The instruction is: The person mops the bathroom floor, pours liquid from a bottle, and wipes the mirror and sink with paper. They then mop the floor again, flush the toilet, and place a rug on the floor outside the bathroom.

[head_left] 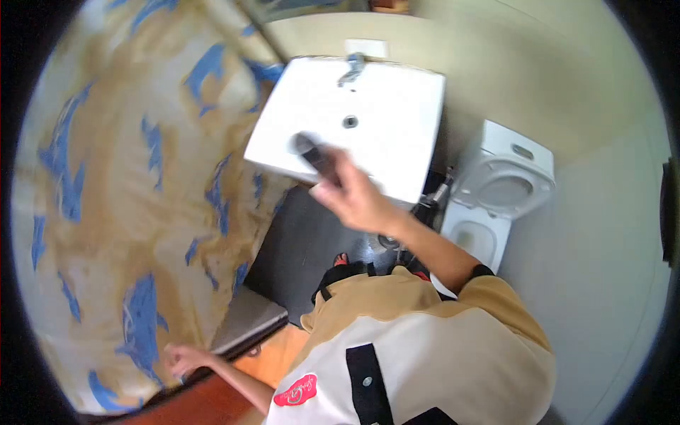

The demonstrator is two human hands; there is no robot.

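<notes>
My right hand (358, 195) is closed around a dark, elongated object with a rounded end (309, 146). Motion blur hides its exact kind. It is held over the front left part of a white washbasin (407, 142), tilted toward the upper left. At the lower left, my left hand (183, 360) is in front of the shower curtain (191, 304), by its lower edge. Its fingers look loosely bent, but blur hides whether they hold or touch anything.
A metal tap (353, 69) stands at the back of the basin. To the right is a white toilet (528, 188) with its lid raised. Dark items (428, 205) stand between the two. A grey ledge (255, 315) runs below the curtain, beside the dark floor (297, 234).
</notes>
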